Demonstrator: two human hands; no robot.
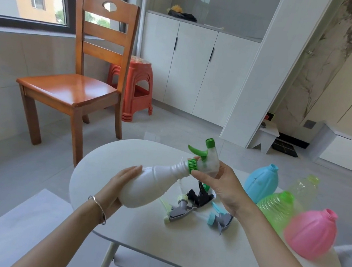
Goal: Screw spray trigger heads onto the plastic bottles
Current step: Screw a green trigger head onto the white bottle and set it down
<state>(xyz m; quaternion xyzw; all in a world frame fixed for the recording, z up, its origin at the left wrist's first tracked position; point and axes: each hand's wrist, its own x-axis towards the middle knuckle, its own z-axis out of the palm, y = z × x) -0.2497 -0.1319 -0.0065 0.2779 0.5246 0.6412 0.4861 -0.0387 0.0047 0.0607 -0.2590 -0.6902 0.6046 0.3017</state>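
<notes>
My left hand grips the fat base of a white plastic bottle, tilted with its neck pointing up and right over the table. A green and clear spray trigger head sits at the bottle's neck, its green collar against the threads. My right hand holds that trigger head, fingertips at the collar. Loose on the table lie a grey trigger head with a pale green collar, a black one and a blue-collared one. Blue, clear yellow, green and pink bottles stand open-necked at right.
The white oval table fills the lower middle. Beyond it stand a wooden chair and stacked red stools on the grey floor. White cabinets line the back wall. A small white step stool sits at right.
</notes>
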